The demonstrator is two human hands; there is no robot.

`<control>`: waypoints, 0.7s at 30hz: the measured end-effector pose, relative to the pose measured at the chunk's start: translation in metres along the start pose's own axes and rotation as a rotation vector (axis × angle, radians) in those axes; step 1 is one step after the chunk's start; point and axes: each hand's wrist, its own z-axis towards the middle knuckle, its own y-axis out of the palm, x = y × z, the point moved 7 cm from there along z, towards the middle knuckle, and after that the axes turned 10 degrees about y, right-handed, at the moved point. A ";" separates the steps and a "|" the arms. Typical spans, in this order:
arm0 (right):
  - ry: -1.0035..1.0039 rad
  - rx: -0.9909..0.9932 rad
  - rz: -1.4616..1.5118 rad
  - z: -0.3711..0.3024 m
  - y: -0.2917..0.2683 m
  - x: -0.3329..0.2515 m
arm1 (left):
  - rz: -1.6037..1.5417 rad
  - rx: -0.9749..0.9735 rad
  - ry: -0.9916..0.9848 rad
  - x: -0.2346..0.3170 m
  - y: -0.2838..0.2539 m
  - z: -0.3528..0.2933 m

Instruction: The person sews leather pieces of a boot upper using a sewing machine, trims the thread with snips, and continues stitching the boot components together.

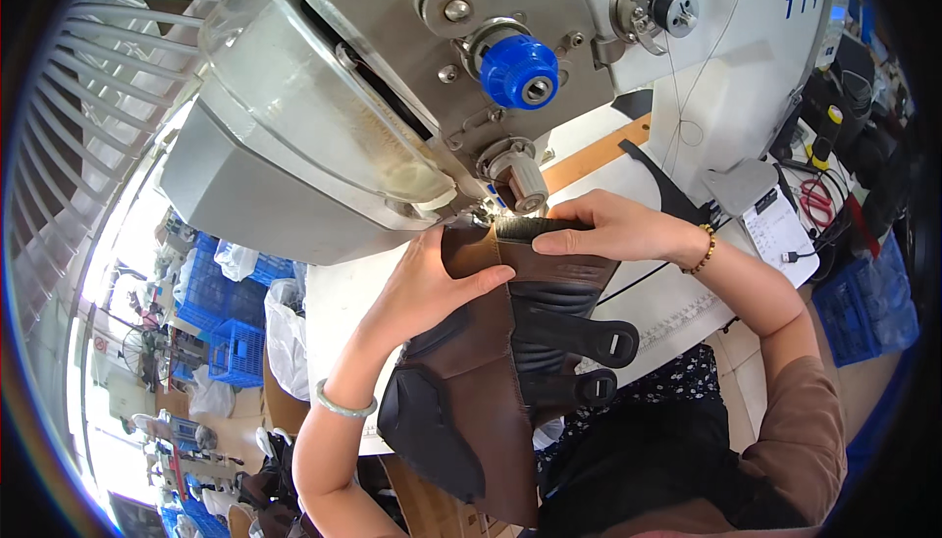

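Note:
A brown leather boot upper (471, 381) with black ribbed panels and two black straps (586, 339) hangs from the sewing machine's needle area (488, 216) down toward my lap. My left hand (422, 288) grips its left side close to the needle, thumb stretched across the leather and the other fingers partly hidden. On the right, my right hand (603, 229) pinches the dark top edge, its thumb lying on the front. A seam runs down the leather between both hands. The machine's foot is mostly hidden behind the hands and the leather.
The grey sewing machine head (392, 77), with a blue knob (520, 71), stands right above my hands. A white fan guard (128, 48) is at the upper left. Blue crates (235, 352) stand at the left; tools, cables and a pale tray (780, 229) lie at the right.

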 end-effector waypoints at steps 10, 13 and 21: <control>-0.004 -0.005 0.178 0.012 -0.004 -0.004 | -0.121 -0.010 -0.050 -0.003 0.008 0.001; 0.022 0.001 0.153 0.020 -0.009 0.008 | -0.104 0.002 -0.041 -0.001 0.009 0.003; -0.002 -0.087 0.163 0.024 -0.014 -0.006 | -0.088 0.078 -0.077 -0.014 0.017 -0.001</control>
